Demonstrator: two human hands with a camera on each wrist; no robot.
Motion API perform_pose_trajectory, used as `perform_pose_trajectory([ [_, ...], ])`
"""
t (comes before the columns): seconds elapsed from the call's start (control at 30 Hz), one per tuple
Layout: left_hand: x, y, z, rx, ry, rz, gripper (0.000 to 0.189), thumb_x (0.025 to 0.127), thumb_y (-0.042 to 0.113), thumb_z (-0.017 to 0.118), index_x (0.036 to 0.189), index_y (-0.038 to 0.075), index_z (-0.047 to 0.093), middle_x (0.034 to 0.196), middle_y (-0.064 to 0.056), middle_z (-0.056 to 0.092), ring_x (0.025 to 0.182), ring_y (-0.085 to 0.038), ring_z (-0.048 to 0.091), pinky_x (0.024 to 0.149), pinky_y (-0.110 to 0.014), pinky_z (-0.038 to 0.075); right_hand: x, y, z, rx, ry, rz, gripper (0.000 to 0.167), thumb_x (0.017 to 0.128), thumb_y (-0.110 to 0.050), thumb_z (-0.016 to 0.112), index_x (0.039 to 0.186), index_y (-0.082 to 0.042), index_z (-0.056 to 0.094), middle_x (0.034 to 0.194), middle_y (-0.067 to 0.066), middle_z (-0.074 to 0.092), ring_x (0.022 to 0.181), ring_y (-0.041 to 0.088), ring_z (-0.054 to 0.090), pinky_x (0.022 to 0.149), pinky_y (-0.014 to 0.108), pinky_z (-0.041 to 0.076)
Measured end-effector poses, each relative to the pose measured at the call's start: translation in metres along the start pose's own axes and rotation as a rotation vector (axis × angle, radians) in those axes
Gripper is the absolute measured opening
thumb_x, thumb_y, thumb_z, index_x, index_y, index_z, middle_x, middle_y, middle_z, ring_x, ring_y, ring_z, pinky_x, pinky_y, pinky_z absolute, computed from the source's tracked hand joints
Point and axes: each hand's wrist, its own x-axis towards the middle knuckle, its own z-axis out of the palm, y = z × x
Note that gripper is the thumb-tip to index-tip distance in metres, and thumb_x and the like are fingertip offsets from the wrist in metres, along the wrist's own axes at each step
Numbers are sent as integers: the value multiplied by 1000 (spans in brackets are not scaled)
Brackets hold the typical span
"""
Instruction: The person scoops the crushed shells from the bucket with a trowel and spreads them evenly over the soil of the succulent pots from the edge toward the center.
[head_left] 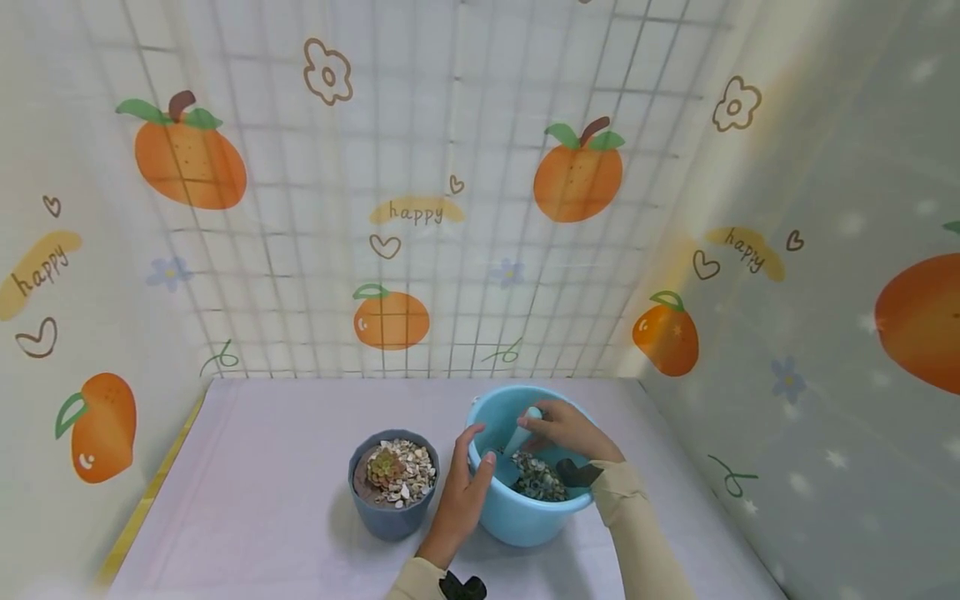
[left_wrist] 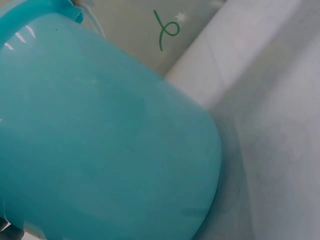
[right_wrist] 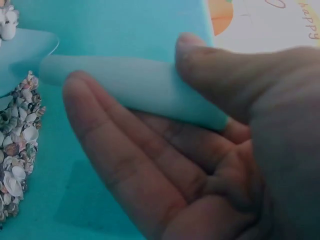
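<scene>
A light blue bucket (head_left: 522,521) stands on the table, with small shells and gravel-like pieces (head_left: 538,477) inside it. My right hand (head_left: 566,429) reaches into the bucket and grips the pale blue handle of a small shovel (head_left: 519,439). In the right wrist view, thumb and fingers lie around the shovel handle (right_wrist: 125,82), and its blade is beside the shells (right_wrist: 17,155). With fingers fairly straight, my left hand (head_left: 461,492) rests against the bucket's left side near the rim. The left wrist view shows only the bucket's outer wall (left_wrist: 110,130); the left fingers are hidden there.
Left of the bucket, close to my left hand, stands a grey-blue pot (head_left: 393,521) with a succulent (head_left: 385,468) and pale shells on top. A pale cloth covers the table (head_left: 247,500). Printed curtains (head_left: 465,275) hang behind and at both sides.
</scene>
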Motion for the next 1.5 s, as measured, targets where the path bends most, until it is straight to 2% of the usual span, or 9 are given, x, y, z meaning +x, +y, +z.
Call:
perform_pose_trajectory([
  [0.2,1,-1,1,-8,0,-1,55,112,40,47,162,24,31,168,-9,25,153,-31,25,115,-64,29,1,5,0,29,-11,17,28,109,-19,59,107,9,58,106,26,66,94,45,73,78,45,62],
  [0.37,0,-2,1,-10,2,7,54,113,37,46,162,23,30,168,-10,24,153,-32,24,116,-64,28,0,3,1,36,14,10,22,111,-15,55,112,7,55,104,26,66,92,47,72,77,47,62],
  [0.6,-1,-2,1,-13,6,8,56,112,41,46,162,22,30,168,-10,24,154,-33,23,116,-65,27,-2,4,1,39,44,6,30,111,-22,55,122,6,51,100,25,69,91,48,72,78,46,61],
  [0.77,0,-3,1,-15,10,10,55,112,40,47,162,24,31,167,-11,25,153,-33,23,116,-66,26,-1,4,0,79,84,-19,34,112,-24,53,128,5,46,96,26,69,88,51,70,80,54,60],
  [1.0,0,-3,0,-22,11,32,51,113,29,48,161,21,33,167,-11,26,154,-33,22,117,-66,23,1,4,-1,96,166,-22,35,113,-23,52,130,6,47,88,21,71,78,44,72,74,47,62],
  [1.13,-1,-4,0,-14,12,26,51,113,31,48,161,21,33,167,-11,26,154,-33,22,116,-66,24,1,3,-1,91,216,-15,37,113,-26,52,130,6,49,85,20,71,74,40,72,73,51,62],
  [1.23,-1,-4,0,-11,17,14,52,113,33,48,161,21,33,167,-10,27,153,-32,23,116,-66,25,1,2,-1,87,292,14,40,112,-31,52,131,5,51,83,19,70,70,36,72,73,53,61],
  [1.37,-1,-5,1,-13,21,5,51,113,30,47,161,21,33,166,-10,28,153,-31,23,117,-65,24,2,2,-3,99,397,55,43,111,-37,53,131,2,55,85,17,70,69,34,70,69,47,62],
  [1.5,0,-5,1,-10,22,-1,51,113,27,47,161,21,32,167,-9,28,154,-30,22,117,-65,24,1,2,-4,115,438,64,42,111,-38,53,132,-1,56,87,18,69,71,35,69,69,44,61],
])
